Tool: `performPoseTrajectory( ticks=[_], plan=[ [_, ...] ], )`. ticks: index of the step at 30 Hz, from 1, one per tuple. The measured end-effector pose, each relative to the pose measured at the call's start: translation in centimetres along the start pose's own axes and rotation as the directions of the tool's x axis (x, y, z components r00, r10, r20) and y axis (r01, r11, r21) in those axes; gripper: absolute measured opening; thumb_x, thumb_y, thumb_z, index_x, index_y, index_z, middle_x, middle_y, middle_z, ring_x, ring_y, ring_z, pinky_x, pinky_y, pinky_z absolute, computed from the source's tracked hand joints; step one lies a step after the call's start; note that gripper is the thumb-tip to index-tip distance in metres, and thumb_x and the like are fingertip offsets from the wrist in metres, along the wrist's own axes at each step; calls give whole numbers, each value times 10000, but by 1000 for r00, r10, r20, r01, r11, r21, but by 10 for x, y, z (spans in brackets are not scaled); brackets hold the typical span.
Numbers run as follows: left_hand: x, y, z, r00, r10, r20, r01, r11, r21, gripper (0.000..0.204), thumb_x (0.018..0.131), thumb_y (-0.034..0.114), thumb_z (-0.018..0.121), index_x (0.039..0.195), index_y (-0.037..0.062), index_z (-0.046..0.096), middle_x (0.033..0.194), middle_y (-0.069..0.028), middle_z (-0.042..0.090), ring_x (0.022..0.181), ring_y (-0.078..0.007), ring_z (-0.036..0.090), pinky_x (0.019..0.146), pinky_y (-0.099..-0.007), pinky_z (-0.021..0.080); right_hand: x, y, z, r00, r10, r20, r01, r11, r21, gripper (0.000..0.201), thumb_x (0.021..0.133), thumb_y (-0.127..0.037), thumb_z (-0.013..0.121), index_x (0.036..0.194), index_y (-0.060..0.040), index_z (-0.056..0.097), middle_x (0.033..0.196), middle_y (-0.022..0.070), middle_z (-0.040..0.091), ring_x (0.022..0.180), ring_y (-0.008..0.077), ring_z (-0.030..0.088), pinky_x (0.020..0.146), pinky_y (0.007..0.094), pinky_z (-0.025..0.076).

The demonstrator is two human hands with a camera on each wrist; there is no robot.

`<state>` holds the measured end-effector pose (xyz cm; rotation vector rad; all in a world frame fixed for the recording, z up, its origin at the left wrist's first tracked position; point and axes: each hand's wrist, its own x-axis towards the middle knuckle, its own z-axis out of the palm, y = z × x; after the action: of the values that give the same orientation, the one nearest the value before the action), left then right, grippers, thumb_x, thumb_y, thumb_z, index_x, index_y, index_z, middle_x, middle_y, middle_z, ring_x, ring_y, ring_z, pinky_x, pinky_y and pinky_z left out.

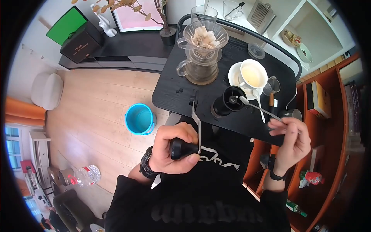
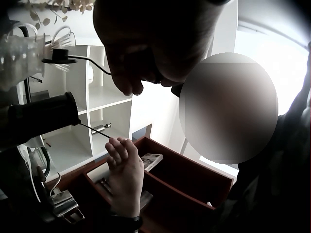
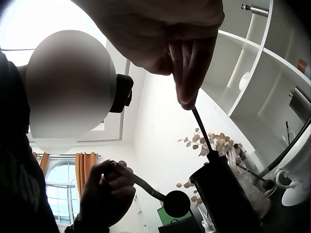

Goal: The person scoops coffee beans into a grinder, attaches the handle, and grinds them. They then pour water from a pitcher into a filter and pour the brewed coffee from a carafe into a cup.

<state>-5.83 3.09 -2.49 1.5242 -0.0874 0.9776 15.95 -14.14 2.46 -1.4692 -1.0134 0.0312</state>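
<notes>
My left hand [image 1: 164, 147] grips the black knob of a grinder crank handle [image 1: 196, 123], whose metal arm points up toward the cart. In the right wrist view a round black cap [image 3: 176, 204] sits at the crank's far end. Between the fingers of my right hand [image 1: 294, 143] is the thin stem of a long metal spoon [image 1: 268, 112]. Its bowl lies right at the mouth of a black hand coffee grinder [image 1: 221, 107], which stands tilted near the cart's front edge. Behind the grinder, a white cup [image 1: 253, 73] of pale contents sits on a saucer [image 1: 233, 72] with a white spoon [image 1: 258, 101].
On the black cart [image 1: 170, 87], a glass dripper [image 1: 222, 36] with a used paper filter tops a glass server [image 1: 201, 73]. A small strainer [image 1: 272, 86] lies right of the cup. A blue bucket [image 1: 139, 119] stands on the floor; wooden shelves [image 1: 324, 131] flank the right.
</notes>
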Motion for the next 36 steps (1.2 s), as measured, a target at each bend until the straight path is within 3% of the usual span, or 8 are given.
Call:
performPoseTrajectory(
  ticks=[3, 8, 14, 18, 23, 27, 33, 36],
  plan=[
    [-2, -1, 1, 1000, -5, -6, 5, 1000, -1, 405, 866, 141, 740, 1071, 41, 405, 803, -130, 525, 644, -221, 570, 568, -353, 514, 0, 4, 12, 996, 12, 92, -4, 997, -82, 154, 988, 1, 523, 1038, 94, 636, 913, 187, 738, 816, 206, 737, 649, 256, 591],
    [-3, -2, 2, 1000, -10, -10, 10, 1000, 7, 401, 863, 130, 737, 1070, 40, 406, 810, -131, 523, 640, -218, 564, 570, -352, 515, -10, 7, 18, 995, -26, 92, 36, 993, -110, 161, 992, -7, 524, 1054, 92, 635, 935, 196, 735, 832, 216, 739, 647, 262, 596],
    [-3, -2, 5, 999, -17, -34, 16, 1000, -19, 403, 857, 122, 739, 1071, 36, 407, 811, -132, 523, 641, -218, 560, 571, -352, 515, -22, 17, 15, 998, 0, -58, 1, 1000, 24, 237, 1035, -77, 457, 1139, 96, 582, 943, 242, 718, 831, 259, 738, 629, 287, 603],
    [-4, -1, 7, 1000, -1, -20, 1, 1000, 0, 405, 859, 126, 741, 1069, 36, 407, 809, -133, 524, 639, -217, 558, 568, -354, 515, 33, 11, 19, 996, 69, -50, -65, 995, 77, 259, 1049, -107, 449, 1175, 70, 591, 976, 211, 722, 865, 224, 730, 650, 273, 584],
    [-6, 8, 10, 1000, 14, -15, -14, 999, 32, 410, 861, 133, 746, 1065, 36, 405, 816, -133, 528, 638, -220, 561, 562, -359, 518, 111, 33, 54, 974, -203, 98, 189, 973, 136, 226, 1032, -123, 525, 1157, 15, 654, 987, 121, 739, 881, 150, 716, 703, 248, 564],
    [-11, 14, 10, 999, 15, -49, -13, 999, 32, 418, 859, 138, 747, 1069, 38, 400, 812, -127, 519, 635, -220, 559, 561, -361, 522, 119, 52, 69, 840, -416, 350, 491, 856, -161, 183, 960, -62, 602, 1119, -12, 675, 960, 98, 741, 829, 204, 724, 718, 284, 558],
    [-13, 12, 9, 995, -26, -93, 23, 999, -41, 423, 855, 130, 741, 1081, 33, 397, 818, -123, 507, 650, -212, 553, 566, -356, 528, 99, 53, 63, 840, -468, 273, 529, 818, -226, 201, 931, -39, 626, 1124, -12, 674, 969, 99, 738, 844, 239, 722, 728, 303, 562],
    [-11, 12, 7, 999, 11, -43, -15, 996, -92, 385, 872, 49, 697, 1110, 18, 397, 865, -142, 525, 686, -192, 541, 606, -343, 537, 83, 28, 43, 924, -382, 25, 383, 921, -68, 177, 966, -22, 583, 1112, 21, 673, 938, 118, 754, 786, 167, 720, 717, 262, 560]
  ],
)
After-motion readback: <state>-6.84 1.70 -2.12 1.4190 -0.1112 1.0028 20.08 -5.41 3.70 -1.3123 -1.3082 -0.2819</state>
